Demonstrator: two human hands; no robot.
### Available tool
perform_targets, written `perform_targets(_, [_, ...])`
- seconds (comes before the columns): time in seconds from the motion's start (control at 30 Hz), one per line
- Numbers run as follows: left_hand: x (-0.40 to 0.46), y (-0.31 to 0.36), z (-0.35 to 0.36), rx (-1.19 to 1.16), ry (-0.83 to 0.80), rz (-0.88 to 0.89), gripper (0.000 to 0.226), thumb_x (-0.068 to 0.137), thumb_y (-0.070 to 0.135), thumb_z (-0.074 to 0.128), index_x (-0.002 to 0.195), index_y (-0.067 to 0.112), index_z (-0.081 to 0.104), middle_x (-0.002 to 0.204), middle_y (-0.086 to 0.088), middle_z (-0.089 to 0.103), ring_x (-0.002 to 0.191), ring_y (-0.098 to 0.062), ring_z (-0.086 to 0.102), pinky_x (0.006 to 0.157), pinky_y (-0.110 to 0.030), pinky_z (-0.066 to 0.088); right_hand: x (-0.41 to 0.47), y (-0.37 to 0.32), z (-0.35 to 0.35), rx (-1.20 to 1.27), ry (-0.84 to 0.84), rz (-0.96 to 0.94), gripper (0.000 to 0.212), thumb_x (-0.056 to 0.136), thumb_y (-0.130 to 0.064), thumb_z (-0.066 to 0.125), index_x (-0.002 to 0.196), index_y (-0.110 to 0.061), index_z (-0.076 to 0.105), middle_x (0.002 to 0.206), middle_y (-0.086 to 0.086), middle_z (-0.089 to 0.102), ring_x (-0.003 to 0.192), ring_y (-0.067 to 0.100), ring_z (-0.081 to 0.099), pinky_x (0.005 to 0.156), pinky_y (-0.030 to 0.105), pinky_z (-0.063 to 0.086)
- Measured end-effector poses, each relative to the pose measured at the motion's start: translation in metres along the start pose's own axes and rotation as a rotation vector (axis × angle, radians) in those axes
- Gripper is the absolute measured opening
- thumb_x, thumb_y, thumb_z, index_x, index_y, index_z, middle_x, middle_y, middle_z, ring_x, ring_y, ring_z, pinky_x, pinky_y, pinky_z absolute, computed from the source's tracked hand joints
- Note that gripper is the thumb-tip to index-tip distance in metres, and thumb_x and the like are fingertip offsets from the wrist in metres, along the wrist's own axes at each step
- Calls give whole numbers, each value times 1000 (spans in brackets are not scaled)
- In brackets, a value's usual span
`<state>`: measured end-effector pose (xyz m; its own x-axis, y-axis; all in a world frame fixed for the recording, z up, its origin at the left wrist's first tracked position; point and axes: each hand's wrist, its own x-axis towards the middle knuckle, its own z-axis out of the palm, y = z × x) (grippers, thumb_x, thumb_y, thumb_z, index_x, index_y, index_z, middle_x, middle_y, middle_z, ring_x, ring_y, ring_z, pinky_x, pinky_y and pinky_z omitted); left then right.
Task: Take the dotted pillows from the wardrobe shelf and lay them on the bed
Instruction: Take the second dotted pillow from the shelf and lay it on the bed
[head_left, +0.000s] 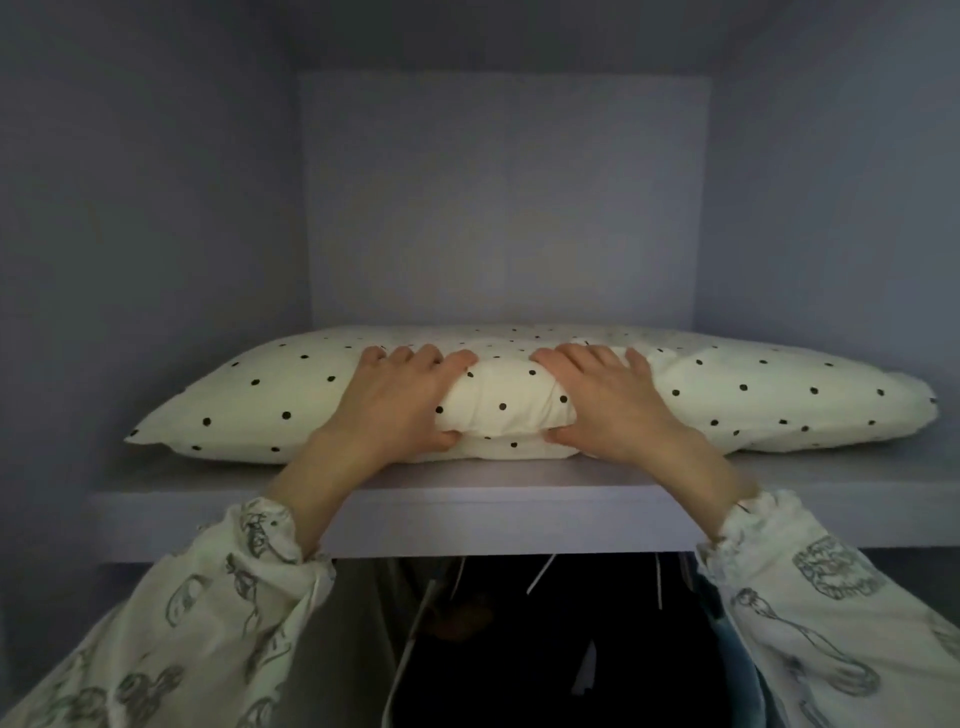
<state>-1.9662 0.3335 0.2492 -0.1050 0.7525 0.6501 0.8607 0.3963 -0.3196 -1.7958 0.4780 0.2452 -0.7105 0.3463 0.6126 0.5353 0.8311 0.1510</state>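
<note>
Left hand (400, 400) and right hand (605, 402) grip the dotted pillow (779, 395) (lying on the shelf (493, 512)).

Dim, bluish light, soft throughout, wide-angle bowing at the edges, deep shadow below the shelf (467, 514).

A cream pillow (727, 395) scattered with small black dots lies along the front edge of a pale lilac-grey shelf (467, 499). Cream sleeves (208, 623) carry grey line drawings.
</note>
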Motion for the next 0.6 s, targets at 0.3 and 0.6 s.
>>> perform_targets(0.3, [-25, 20, -24, 36, 60, -9, 67, 73, 52, 60, 133, 31, 38, 114, -1, 60, 106, -25, 53, 89, -37, 36, -23, -9, -10, 55, 85, 4, 59, 77, -37, 62, 131, -31, 39, 129, -6, 48, 121, 21, 41, 104, 51, 21])
perform_targets(0.6, [-101, 67, -88, 4, 143, -22, 66, 70, 35, 66, 132, 27, 44, 111, -5, 62, 103, -27, 52, 89, -41, 35, -105, -18, -49, 66, 201, -107, 59, 74, -37, 66, 129, -29, 44, 125, -4, 50, 118, 21, 43, 102, 49, 19])
